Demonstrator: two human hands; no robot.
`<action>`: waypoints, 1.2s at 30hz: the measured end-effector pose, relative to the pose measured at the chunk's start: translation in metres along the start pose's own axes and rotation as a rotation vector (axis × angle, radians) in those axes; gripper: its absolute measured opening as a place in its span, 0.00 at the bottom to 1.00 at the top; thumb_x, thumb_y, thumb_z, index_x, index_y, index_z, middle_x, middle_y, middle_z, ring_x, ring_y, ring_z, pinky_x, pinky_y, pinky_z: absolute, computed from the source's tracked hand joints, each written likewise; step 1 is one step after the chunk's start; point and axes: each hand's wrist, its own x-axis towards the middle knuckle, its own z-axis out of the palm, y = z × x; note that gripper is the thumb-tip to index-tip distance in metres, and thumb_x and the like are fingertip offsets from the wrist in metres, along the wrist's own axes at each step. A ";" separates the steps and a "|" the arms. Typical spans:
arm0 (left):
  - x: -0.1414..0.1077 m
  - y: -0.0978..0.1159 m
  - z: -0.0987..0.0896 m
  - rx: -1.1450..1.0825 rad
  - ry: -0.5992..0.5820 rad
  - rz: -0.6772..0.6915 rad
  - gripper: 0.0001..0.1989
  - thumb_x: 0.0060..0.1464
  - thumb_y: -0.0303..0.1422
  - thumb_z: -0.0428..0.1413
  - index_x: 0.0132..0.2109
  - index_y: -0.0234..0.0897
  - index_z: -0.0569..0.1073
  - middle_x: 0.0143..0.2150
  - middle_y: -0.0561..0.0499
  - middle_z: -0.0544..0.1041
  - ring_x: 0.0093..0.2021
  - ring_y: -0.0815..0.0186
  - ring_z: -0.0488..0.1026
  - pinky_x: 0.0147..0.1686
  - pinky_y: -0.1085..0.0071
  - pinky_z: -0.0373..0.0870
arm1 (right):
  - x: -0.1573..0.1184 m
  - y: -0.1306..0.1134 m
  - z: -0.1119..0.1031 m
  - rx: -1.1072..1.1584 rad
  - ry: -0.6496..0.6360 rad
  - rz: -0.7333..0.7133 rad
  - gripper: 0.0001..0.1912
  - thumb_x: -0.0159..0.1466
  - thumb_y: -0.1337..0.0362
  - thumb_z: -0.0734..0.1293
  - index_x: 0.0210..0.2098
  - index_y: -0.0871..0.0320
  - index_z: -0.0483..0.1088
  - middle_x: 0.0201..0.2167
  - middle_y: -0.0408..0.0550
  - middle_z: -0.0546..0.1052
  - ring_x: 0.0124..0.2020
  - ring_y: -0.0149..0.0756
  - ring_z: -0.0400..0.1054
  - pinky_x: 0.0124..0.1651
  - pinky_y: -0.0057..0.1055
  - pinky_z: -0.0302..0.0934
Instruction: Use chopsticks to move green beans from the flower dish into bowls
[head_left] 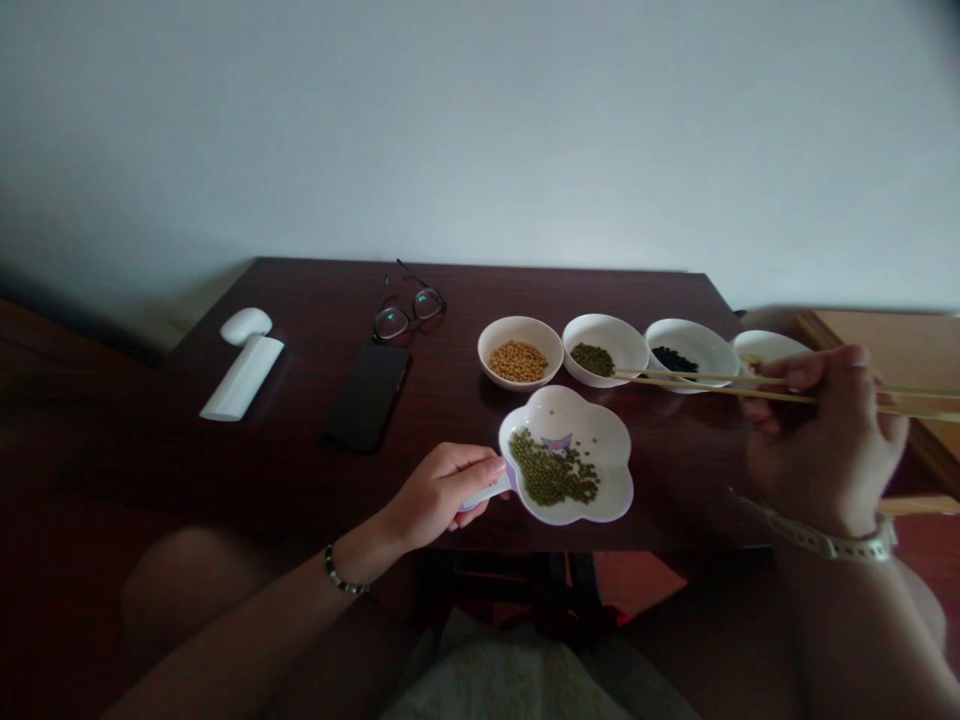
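Note:
My left hand (451, 487) grips the short handle of a white flower-shaped bowl (616, 455), its fingers wrapped round it. Green mung beans (551, 472) lie scattered in that bowl, mostly toward its left and bottom. In my right hand (829, 435) is a pair of wooden chopsticks (720, 386), pointing left. Their tips reach into a small white bowl (631, 330) with a heap of green beans (592, 359). To its left stands a white bowl of yellow soybeans (517, 361); to its right, one with black beans (674, 360). My right hand partly covers the rightmost white bowl (774, 345).
On the left of the dark wooden table (465, 420) lie a black phone (369, 397), eyeglasses (409, 314), a white oblong object (244, 378) and a white rounded object (246, 325). A pale wall (480, 140) rises behind. Brown wooden furniture (892, 345) stands at the right.

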 end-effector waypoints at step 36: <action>0.001 0.001 0.001 -0.018 0.001 0.009 0.26 0.78 0.52 0.58 0.40 0.32 0.79 0.20 0.57 0.68 0.16 0.73 0.58 0.17 0.75 0.49 | -0.014 -0.002 0.001 -0.231 -0.344 0.115 0.27 0.72 0.41 0.79 0.29 0.53 0.73 0.29 0.45 0.72 0.20 0.30 0.66 0.14 0.26 0.53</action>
